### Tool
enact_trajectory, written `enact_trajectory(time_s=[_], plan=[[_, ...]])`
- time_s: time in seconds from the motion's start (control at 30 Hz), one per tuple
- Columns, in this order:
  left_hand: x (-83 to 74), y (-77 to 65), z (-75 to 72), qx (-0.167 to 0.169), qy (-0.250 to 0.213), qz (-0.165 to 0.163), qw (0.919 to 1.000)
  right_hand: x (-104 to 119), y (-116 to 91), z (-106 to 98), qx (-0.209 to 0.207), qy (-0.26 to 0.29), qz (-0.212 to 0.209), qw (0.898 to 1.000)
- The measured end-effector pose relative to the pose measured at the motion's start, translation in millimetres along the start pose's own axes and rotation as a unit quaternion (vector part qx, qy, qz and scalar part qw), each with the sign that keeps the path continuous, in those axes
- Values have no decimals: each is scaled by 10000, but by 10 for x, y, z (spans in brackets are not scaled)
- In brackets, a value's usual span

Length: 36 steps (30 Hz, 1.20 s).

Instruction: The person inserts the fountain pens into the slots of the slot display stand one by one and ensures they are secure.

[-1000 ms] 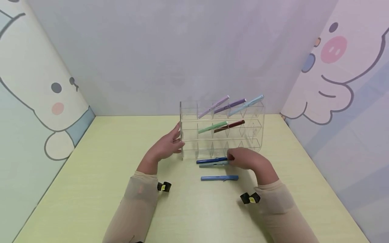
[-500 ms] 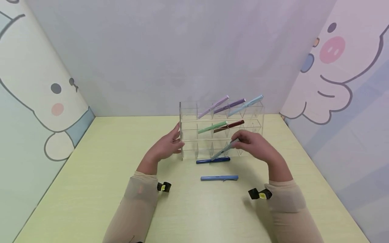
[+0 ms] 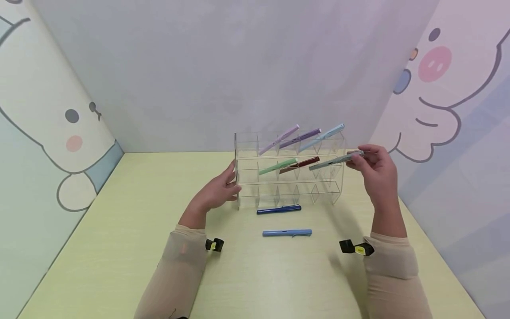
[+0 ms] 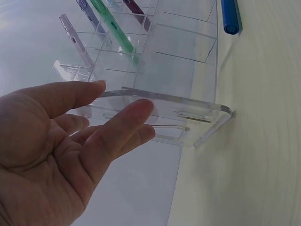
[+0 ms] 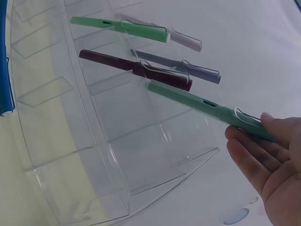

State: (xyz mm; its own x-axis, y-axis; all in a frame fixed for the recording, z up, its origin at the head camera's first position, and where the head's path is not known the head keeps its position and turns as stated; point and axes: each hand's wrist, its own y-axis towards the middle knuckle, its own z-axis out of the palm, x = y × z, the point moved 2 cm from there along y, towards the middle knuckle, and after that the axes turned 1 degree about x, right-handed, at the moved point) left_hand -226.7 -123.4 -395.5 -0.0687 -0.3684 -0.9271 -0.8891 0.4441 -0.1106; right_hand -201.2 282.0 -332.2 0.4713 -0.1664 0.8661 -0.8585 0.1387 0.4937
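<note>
1. The right hand (image 3: 378, 175), at centre right of the frame, is grasping the grey-green pen (image 3: 332, 162) by its clip end, its grip pinching between thumb and fingers.
2. The pen is slanting across the right part of the clear rack (image 3: 249, 176), its free end pointing toward the dark red pen (image 3: 299, 165).
3. The left hand (image 3: 215, 191), left of centre, is touching the rack's left side, its grip staying loose, fingers relaxed.
4. A dark blue pen (image 3: 279, 209) is lying on the tabletop (image 3: 287, 274), lower centre.

There are eight pens (image 3: 338, 160), one rack (image 3: 288, 188), two hands (image 3: 215, 191) (image 3: 379, 173).
</note>
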Motion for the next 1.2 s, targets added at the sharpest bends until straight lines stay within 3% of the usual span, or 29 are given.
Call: enact_trajectory(time_s=[0.13, 0.3, 0.57, 0.7, 0.9, 1.2], plan=[[2, -2, -4, 3, -7, 14, 10000, -2, 11, -24, -542, 500, -63, 9973], [1, 3, -6, 21, -27, -25, 10000, -51, 26, -23, -714, 432, 119, 9964], [-276, -164, 19, 90, 27, -24, 10000, -204, 28, 77, -227, -706, 339, 9967], [-260, -159, 15, 117, -8, -44, 9999, -237, 16, 150, 60, -1280, 459, 9907], [-244, -157, 21, 78, 28, -89, 9999, -300, 8, 212, 227, -1436, 653, 9872], [-270, -164, 25, 18, 48, -120, 9999, -320, 2, 269, 342, -1511, 548, 9864]])
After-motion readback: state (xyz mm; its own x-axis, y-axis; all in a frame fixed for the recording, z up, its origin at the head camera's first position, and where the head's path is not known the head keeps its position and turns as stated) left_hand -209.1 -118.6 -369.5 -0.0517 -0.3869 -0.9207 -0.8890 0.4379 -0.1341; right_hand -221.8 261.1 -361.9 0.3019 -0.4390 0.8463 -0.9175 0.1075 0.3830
